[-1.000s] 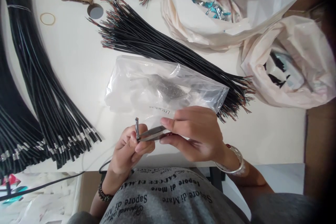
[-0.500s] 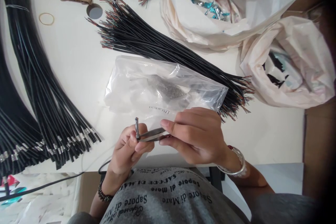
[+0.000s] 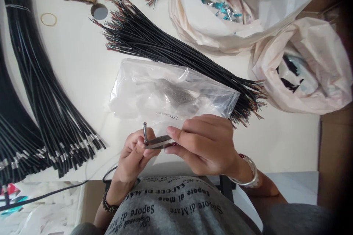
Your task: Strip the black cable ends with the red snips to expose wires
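Observation:
Between the thumb and fingers of my left hand (image 3: 135,154) is a black cable whose silvery, foil-like stripped end (image 3: 145,129) points up; the rest of the cable is hidden in the grip. My right hand (image 3: 202,145) holds small metal snips (image 3: 158,141), their handles mostly covered by the fingers. The blades reach left and lie at the base of the silvery end, close to my left thumb. Just beyond both hands lies a clear plastic bag (image 3: 138,88) with a mass of fine grey metallic pieces inside.
Black cables with frayed coloured wire ends (image 3: 165,46) lie behind the plastic bag. More bundled cables (image 3: 46,80) with silvery bands fill the left side. White bags (image 3: 209,40) stand at the back right. A rubber band (image 3: 49,19) lies near a round table hole (image 3: 99,11).
The snips' blades have come closer together and slightly left, around the base of the silvery end. My right hand has shifted a little left; the left hand has hardly moved.

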{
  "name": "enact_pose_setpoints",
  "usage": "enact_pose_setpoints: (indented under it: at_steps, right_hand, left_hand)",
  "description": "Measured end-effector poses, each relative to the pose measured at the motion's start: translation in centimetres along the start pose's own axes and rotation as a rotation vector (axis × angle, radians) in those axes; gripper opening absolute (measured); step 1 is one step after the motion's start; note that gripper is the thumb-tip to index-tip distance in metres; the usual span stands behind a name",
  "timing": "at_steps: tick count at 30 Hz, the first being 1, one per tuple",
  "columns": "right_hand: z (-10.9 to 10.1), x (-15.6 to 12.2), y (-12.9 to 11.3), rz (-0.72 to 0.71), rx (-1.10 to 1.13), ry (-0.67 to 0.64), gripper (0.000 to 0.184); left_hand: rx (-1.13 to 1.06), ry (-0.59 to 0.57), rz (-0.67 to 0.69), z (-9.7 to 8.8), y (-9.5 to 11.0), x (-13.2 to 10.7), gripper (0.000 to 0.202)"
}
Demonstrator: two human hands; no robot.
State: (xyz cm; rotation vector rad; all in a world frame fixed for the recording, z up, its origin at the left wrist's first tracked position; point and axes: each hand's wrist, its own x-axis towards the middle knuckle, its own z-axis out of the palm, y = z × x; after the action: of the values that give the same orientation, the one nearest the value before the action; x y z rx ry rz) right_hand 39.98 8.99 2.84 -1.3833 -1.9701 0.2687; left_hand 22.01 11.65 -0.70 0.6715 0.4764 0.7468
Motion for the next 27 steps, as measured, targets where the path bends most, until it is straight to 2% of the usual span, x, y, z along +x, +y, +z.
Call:
enact_pose_setpoints:
  at_steps: [8, 14, 27]
  right_hand:
    - [0.1, 0.1, -0.2, -0.014, 0.054, 0.067, 0.016]
    - [0.6, -0.6, -0.2, 0.042, 0.061, 0.142, 0.017]
    - [1.1, -0.9, -0.2, 0.037, 0.032, 0.137, 0.02]
  left_hand:
    - [0.03, 0.046, 0.018, -0.3, -0.3, -0.2, 0.03]
    - [-0.039, -0.003, 0.014, -0.1, 0.0, 0.1, 0.027]
    - [-0.05, -0.01, 0.007, 0.1, 0.0, 0.3, 0.027]
